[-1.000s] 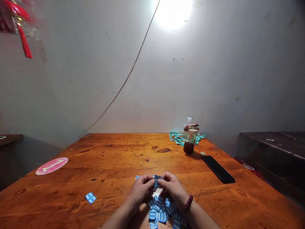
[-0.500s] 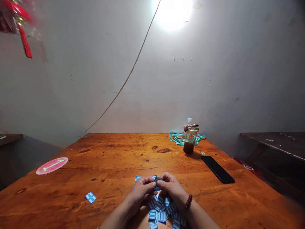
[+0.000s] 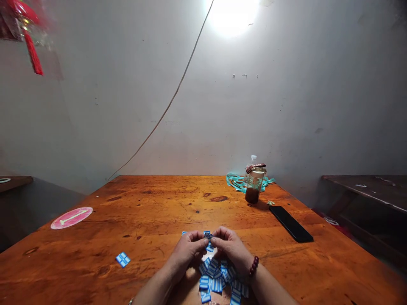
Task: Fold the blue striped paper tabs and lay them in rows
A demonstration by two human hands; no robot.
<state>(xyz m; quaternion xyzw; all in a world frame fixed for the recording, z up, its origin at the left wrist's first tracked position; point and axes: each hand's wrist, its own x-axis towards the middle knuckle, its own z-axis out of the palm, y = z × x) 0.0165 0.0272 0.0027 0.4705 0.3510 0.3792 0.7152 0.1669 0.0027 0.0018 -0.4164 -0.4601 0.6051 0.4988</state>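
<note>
While the left hand (image 3: 190,249) and right hand (image 3: 232,246) pinch a small, flat, dark patterned piece (image 3: 208,236) near scattered blue-and-white rectangular pieces (image 3: 216,285), light, even pressure seems wisest.

A small dark-patterned piece (image 3: 208,236), partly covered, is pinched between the left hand (image 3: 188,250) and the right hand (image 3: 231,249). Nearer the viewer lies a loose heap of blue-and-white pieces (image 3: 216,285), overlapping at varied angles; one blue-and-white square (image 3: 123,259) lies flat, well apart to the left.
</note>
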